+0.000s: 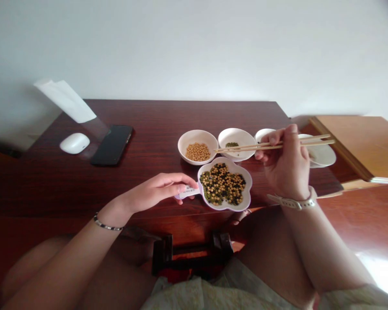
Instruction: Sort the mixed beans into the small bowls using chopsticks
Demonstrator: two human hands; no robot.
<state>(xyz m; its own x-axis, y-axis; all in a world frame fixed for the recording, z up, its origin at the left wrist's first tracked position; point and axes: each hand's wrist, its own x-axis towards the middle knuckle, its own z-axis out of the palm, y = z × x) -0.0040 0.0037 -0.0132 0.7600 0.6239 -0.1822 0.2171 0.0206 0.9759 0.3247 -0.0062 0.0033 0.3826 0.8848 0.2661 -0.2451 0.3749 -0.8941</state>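
Pinching wooden chopsticks [313, 140] in right fingers [272, 138], left fingers [177, 186] curled on flower-shaped dish [247, 189]

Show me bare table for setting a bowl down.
Bare wood lies between the phone and the soybean bowl, and in front of the white mouse, left of the left hand. Crowded: the flower-shaped dish, the bowls, and the right hand with chopsticks.

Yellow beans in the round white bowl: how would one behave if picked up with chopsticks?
The yellow beans look small, round and smooth, so one would probably roll or slip between the chopsticks. Each likely weighs little, so a light grip may do. Lying loose in the white bowl, they would probably shift when nudged.
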